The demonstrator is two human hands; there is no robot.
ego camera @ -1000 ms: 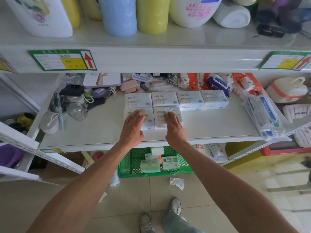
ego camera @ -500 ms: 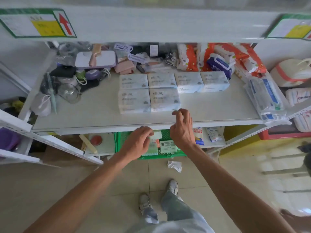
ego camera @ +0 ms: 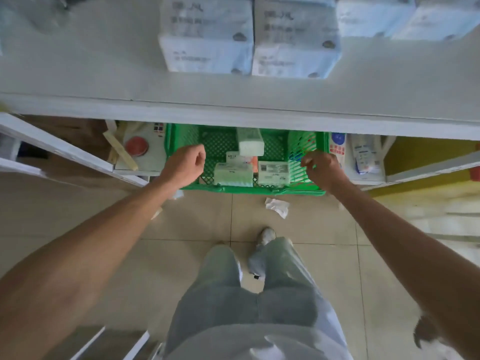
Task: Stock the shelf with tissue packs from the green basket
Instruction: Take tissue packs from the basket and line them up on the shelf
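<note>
The green basket (ego camera: 246,188) stands on the floor under the white shelf (ego camera: 104,81). Inside it lie pale green tissue packs (ego camera: 233,173), one white-labelled pack (ego camera: 273,172) and one pack standing on end (ego camera: 250,141). My left hand (ego camera: 184,165) hovers over the basket's left side with its fingers loosely curled and nothing in it. My right hand (ego camera: 323,168) hovers over the basket's right side, fingers also curled and holding nothing. On the shelf above, several bluish-white tissue packs (ego camera: 207,35) sit in rows.
The shelf's front lip (ego camera: 233,118) overhangs the back half of the basket. A lower shelf at the left holds a red round item (ego camera: 137,146) and a wooden stick (ego camera: 120,151). A crumpled white paper (ego camera: 277,207) lies on the tiled floor. My legs and shoe (ego camera: 267,235) are below.
Both hands left the packs on the shelf, drew back over its edge and dropped down to the basket. The view tilted downward and closer.
</note>
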